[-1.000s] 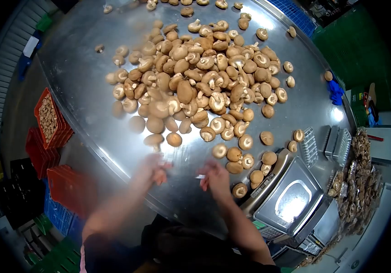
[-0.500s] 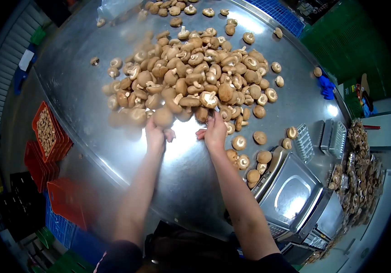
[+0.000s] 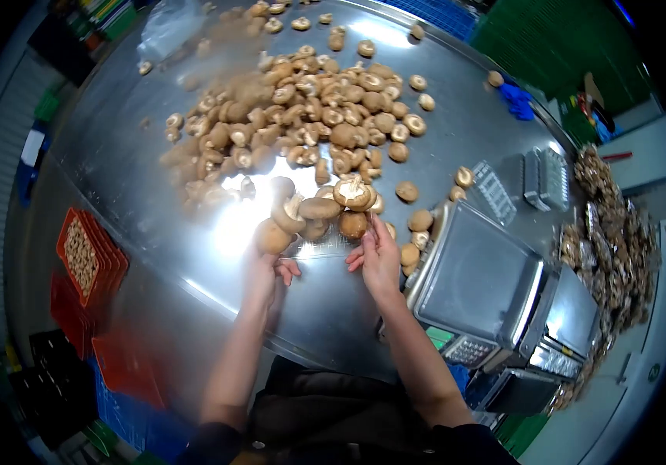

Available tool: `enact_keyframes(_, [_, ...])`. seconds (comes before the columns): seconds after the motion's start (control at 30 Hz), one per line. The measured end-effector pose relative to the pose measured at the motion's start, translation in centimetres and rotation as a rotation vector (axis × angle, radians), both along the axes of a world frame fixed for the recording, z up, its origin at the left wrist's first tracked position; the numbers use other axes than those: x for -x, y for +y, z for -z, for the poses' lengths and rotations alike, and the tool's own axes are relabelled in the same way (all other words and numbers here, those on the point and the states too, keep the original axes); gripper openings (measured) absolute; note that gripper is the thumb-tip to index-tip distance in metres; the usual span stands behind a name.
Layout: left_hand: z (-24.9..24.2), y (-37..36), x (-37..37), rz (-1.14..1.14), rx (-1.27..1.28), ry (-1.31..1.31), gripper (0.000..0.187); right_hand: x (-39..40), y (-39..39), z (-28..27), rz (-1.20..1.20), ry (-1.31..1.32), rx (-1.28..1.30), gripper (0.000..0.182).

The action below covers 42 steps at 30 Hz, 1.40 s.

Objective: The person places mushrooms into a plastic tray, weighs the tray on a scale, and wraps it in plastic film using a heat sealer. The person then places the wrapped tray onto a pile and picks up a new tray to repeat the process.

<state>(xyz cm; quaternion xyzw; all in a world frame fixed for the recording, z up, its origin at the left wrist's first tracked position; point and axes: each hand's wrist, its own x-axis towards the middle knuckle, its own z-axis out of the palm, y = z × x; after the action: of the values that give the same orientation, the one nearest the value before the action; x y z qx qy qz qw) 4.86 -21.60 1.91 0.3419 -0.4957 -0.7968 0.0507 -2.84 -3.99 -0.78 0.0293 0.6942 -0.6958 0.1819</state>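
Note:
Between my hands is a clear ridged plastic tray, heaped with brown shiitake mushrooms that hide most of it. My left hand grips its left side, thumb by a round cap and fingers curled inward. At the right side my right hand holds the edge, with its thumb and forefinger up against a mushroom. Just beyond lies a big loose pile of shiitake on the steel table. A haze blurs the left part of the view.
A scale with a metal pan stands at my right, several mushrooms beside it. Behind it lie clear plastic trays. Bagged mushrooms fill the far right. Red crates stand left of the table, and a plastic bag lies at the back.
My hands have drawn the filled tray back from the pile, so it now stands apart from it. The view has turned, bringing more of the scale into sight.

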Motion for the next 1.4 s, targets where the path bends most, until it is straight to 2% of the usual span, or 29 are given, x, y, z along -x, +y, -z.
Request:
enact_keyframes(0.1, [-1.5,3.2,0.2,0.098,-0.01,0.018,0.034,-0.9,4.8,-2.3,0.079,0.184,-0.138,0.038])
enact_keyframes(0.13, [-1.7,4.5,0.4,0.162,-0.013,0.036,0.035,-1.1,6.8,-3.3,0.098,0.229,-0.268,0.037])
enact_keyframes(0.2, [-2.1,7.3,0.9,0.288,-0.021,0.075,0.038,-1.5,11.2,-3.3,0.146,0.503,-0.503,0.035])
enact_keyframes(0.23, [-2.0,8.9,1.2,0.328,-0.046,0.087,0.041,-1.9,13.2,-3.4,0.189,0.536,-0.559,0.035])
enact_keyframes(0.3, [-2.0,12.4,2.0,0.444,-0.072,0.115,0.035,-2.8,17.2,-3.5,0.275,0.599,-0.672,0.034])
enact_keyframes(0.37, [-1.7,16.0,2.8,0.561,-0.095,0.155,0.03,-3.8,21.3,-3.3,0.332,0.569,-0.733,0.034])
enact_keyframes(0.47, [-0.3,21.4,3.7,0.717,-0.093,0.13,0.036,-5.4,26.7,-2.4,0.41,0.548,-0.836,0.033])
enact_keyframes(0.6, [0.8,26.7,4.1,0.777,-0.012,0.153,0.033,-7.1,31.9,-0.9,0.431,0.502,-0.96,0.035])
enact_keyframes(0.67, [0.3,27.7,4.1,0.8,0.206,0.067,0.035,-7.5,33.2,-0.6,0.372,0.47,-1.052,0.035])
enact_keyframes(0.73, [0.3,28.1,3.7,0.785,0.955,0.368,0.044,-7.9,33.4,-1.5,0.322,0.411,-1.089,0.037])
enact_keyframes(0.77, [1.0,28.4,3.6,0.794,1.063,0.257,0.056,-8.2,33.6,-1.6,0.302,0.4,-1.1,0.038])
enact_keyframes(0.83, [-0.1,28.4,3.4,0.844,1.122,0.211,0.058,-8.6,34.2,-1.7,0.233,0.368,-1.148,0.043])
enact_keyframes(0.97, [0.0,27.1,2.4,0.924,1.15,0.208,0.075,-9.5,35.7,-2.8,0.247,0.305,-0.97,0.051])
enact_keyframes(1.03, [0.1,26.4,2.2,0.844,1.141,0.263,0.078,-9.2,36.0,-4.8,0.296,0.426,-0.901,0.051])
enact_keyframes(1.07, [-0.4,26.2,2.3,0.799,1.017,0.177,0.075,-8.7,36.1,-5.9,0.319,0.488,-0.864,0.051])
enact_keyframes(1.13, [-1.9,26.0,3.7,0.618,1.205,0.415,0.07,-7.3,35.9,-7.4,0.301,0.569,-0.8,0.056])
enact_keyframes(1.2, [-3.2,26.7,5.5,0.598,1.07,0.535,0.065,-6.0,35.6,-8.2,0.22,0.632,-0.799,0.058])
enact_keyframes(1.27, [-2.9,28.2,6.6,0.627,1.015,0.577,0.064,-5.0,35.1,-8.1,0.185,0.655,-0.787,0.052])
enact_keyframes(1.37, [-3.0,30.9,7.3,0.717,1.206,0.69,0.06,-3.3,35.7,-6.5,0.074,0.662,-0.754,0.043])
enact_keyframes(1.4, [-2.8,31.7,7.4,0.73,1.355,0.73,0.056,-3.2,35.8,-6.2,0.027,0.655,-0.739,0.039])
